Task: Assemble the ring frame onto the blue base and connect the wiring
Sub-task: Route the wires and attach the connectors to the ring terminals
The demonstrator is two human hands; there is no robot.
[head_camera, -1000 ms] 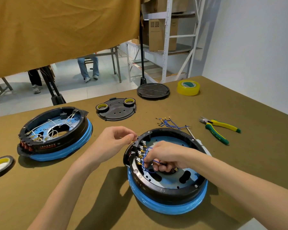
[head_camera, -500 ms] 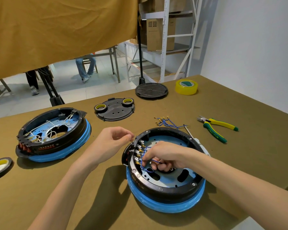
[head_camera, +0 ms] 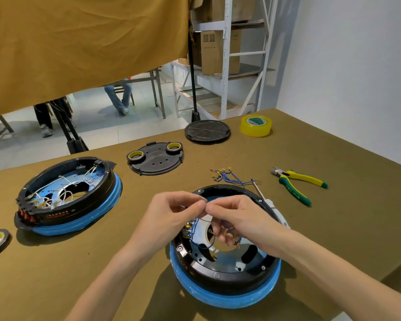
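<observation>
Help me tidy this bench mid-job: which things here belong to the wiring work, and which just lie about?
In use: left hand, right hand, blue wire, ring frame, blue base.
Lying about: pliers, yellow tape roll, spare wires, second assembly.

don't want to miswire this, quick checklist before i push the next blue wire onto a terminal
1. Ring frame seated on blue base: ok, it sits level all round.
2. Wire held: ok, left hand and right hand pinch a blue wire together above the frame.
3. Which terminal is next: cannot tell, the hands hide most of the terminal row.
4. Spare blue wires within reach: ok, behind the frame.
5. Pliers at hand: ok, on the right.
</observation>
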